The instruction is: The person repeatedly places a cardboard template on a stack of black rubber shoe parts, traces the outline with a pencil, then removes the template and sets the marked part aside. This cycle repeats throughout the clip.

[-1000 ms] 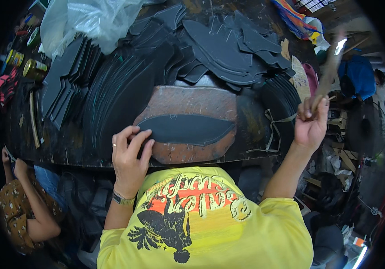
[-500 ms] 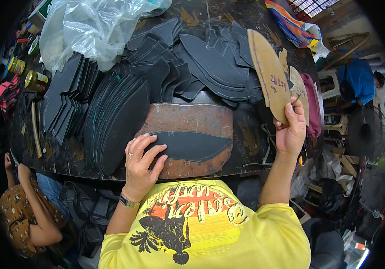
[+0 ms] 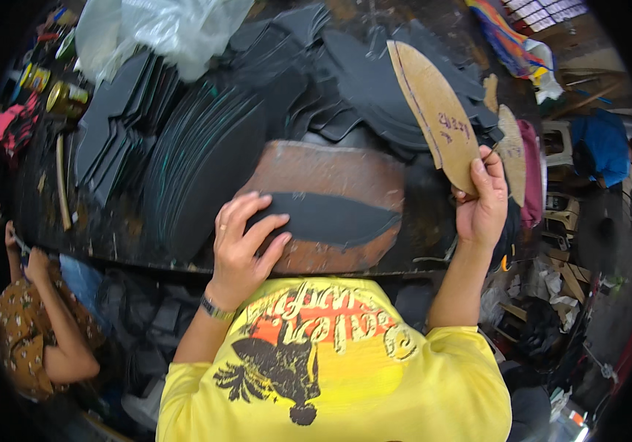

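Observation:
My left hand (image 3: 244, 247) rests with fingers spread on a black leaf-shaped piece (image 3: 330, 219) of sheet material. That piece lies flat across a worn brown board (image 3: 338, 166) at the table's near edge. Raised at the right, my right hand (image 3: 484, 202) pinches the lower end of a tan cardboard template (image 3: 430, 103) with handwriting and a dark line along one edge. Another tan template (image 3: 511, 151) shows behind that hand. To the left of the board leans a fanned stack of black curved pieces (image 3: 209, 162).
More black cut pieces (image 3: 113, 121) and loose heaps (image 3: 378, 88) cover the table behind the board. A clear plastic bag (image 3: 161, 29) lies at the far left, near jars (image 3: 67, 99) and a wooden stick (image 3: 62, 180). Another person (image 3: 43, 331) sits at the left.
The template in my right hand has tilted further left and separated more from the one behind it. My left hand stays on the black piece. The whole view has shifted slightly.

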`<act>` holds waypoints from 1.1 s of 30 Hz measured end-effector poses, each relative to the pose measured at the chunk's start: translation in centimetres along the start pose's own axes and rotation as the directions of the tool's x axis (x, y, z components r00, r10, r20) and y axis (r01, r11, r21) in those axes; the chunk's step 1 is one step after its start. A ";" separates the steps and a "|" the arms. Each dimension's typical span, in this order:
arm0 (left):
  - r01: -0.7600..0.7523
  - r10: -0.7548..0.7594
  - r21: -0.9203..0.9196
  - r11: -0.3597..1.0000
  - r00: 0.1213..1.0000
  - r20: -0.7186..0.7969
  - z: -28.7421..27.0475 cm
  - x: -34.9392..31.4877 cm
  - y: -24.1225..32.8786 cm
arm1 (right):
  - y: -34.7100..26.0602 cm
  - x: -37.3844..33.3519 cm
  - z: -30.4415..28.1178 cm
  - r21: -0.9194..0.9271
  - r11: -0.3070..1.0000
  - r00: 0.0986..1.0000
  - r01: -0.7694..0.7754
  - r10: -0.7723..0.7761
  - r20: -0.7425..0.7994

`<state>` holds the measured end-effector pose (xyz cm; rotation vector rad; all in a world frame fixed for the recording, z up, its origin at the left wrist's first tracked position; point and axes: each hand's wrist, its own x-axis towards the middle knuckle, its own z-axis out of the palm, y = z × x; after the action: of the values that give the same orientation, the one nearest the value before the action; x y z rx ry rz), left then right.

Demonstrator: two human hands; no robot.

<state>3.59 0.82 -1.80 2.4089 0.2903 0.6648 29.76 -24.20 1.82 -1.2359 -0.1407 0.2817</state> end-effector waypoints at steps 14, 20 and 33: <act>-0.040 0.038 -0.050 0.998 0.998 -0.042 0.3 -0.7 -0.6 | 1.3 -3.7 4.4 -0.624 0.756 0.689 0.199 0.345 0.638; -0.022 0.020 -0.107 0.994 1.000 -0.019 -0.6 -0.4 -0.9 | 1.1 -3.7 4.6 -0.651 0.678 0.696 0.343 0.282 0.660; -0.014 0.018 -0.151 0.988 0.999 0.026 -1.3 -0.5 -1.3 | 1.4 -3.5 4.6 -0.618 0.672 0.672 0.408 0.237 0.702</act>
<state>2.48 2.31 -1.90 2.2761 0.2017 0.6375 25.06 -20.63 2.17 -1.8655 -1.1580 0.6839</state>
